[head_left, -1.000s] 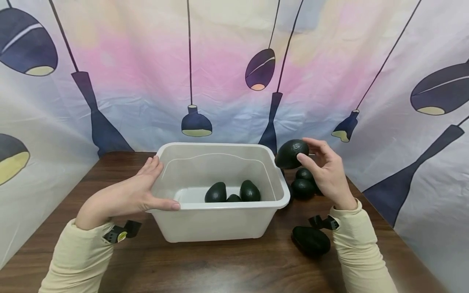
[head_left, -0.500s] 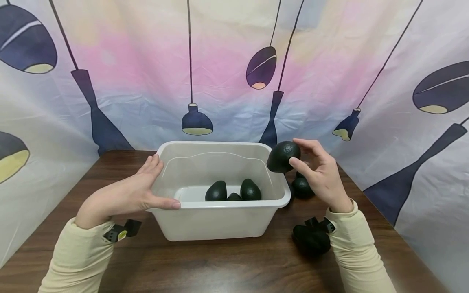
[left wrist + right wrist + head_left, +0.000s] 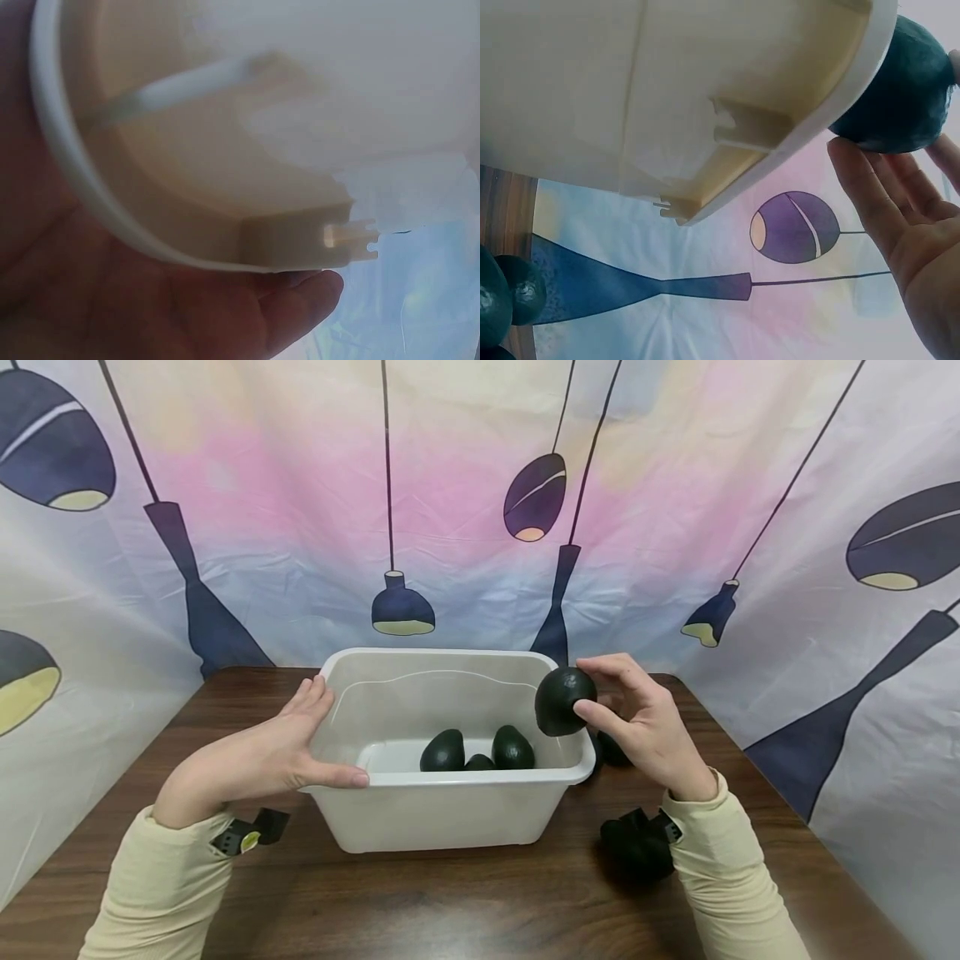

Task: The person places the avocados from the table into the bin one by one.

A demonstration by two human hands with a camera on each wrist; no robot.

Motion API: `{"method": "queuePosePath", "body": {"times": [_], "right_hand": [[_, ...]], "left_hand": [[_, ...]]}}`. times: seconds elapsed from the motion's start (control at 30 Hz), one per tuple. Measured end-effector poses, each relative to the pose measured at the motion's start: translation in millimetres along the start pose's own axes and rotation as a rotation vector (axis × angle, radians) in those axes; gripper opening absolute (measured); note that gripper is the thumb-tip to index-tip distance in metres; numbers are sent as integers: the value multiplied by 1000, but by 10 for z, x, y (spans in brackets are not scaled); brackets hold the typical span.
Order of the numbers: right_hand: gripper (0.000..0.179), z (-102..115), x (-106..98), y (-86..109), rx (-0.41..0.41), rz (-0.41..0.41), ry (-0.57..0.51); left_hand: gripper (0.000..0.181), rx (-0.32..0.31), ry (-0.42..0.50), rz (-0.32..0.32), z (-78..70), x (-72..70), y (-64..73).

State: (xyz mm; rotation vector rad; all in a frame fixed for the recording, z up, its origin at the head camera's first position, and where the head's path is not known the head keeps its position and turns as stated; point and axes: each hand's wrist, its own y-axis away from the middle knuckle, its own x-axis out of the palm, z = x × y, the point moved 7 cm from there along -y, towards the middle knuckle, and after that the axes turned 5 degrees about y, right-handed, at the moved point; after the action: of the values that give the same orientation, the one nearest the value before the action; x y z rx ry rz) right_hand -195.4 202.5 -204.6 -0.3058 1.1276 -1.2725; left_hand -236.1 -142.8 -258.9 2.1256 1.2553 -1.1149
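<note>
My right hand (image 3: 637,718) holds a dark green avocado (image 3: 562,702) between thumb and fingers, above the right rim of a white plastic bin (image 3: 450,810). In the right wrist view, this avocado (image 3: 907,94) partly hides behind the bin's rim (image 3: 810,135). My left hand (image 3: 277,752) steadies the bin's left end, its thumb straight along the front rim and its fingers extended by the left side. The left wrist view shows the palm (image 3: 195,307) against the rim's underside. Inside the bin lie avocados (image 3: 442,752), (image 3: 513,748), and a third, smaller-looking avocado (image 3: 480,763) mostly hidden by the front wall.
On the brown wooden table (image 3: 375,902), an avocado (image 3: 633,852) lies near my right wrist. More avocados (image 3: 613,750) sit right of the bin, partly hidden behind my right hand. A cloth printed with lamps (image 3: 465,510) hangs behind the table.
My right hand has moved left with the avocado, from beside the bin to over its right rim, and slightly lower. The left hand and the bin have stayed put.
</note>
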Motion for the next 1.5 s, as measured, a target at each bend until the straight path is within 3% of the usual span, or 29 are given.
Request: {"method": "queuePosePath", "body": {"times": [0.2, 0.43, 0.6, 0.73, 0.83, 0.97, 1.13, 1.33, 1.5], "right_hand": [[42, -5, -1, 5, -2, 7, -12], [43, -244, -162, 76, 37, -37, 81], [41, -367, -275, 122, 95, -33, 145], [38, -506, -361, 156, 209, 0, 223], [42, -675, -400, 212, 356, 90, 304], [60, -916, -411, 357, 525, 287, 395], [72, -1134, -355, 571, 592, 484, 446], [76, -1239, -176, 889, 656, 687, 414], [83, -1271, -41, 1113, 731, 783, 357]], "left_hand": [[124, -1, -11, 0, -5, 6, 6], [124, -3, -16, 4, -21, 19, 12], [125, -8, -23, 8, -19, 29, 11], [126, -13, -22, 12, -13, 33, 11], [126, -13, -17, 12, -13, 36, 11], [125, -8, -17, 12, -15, 43, 9], [126, -11, -15, 12, -9, 41, 11], [127, -26, -13, 16, -13, 18, -4], [126, -13, -10, 15, -11, 12, -4]]}}
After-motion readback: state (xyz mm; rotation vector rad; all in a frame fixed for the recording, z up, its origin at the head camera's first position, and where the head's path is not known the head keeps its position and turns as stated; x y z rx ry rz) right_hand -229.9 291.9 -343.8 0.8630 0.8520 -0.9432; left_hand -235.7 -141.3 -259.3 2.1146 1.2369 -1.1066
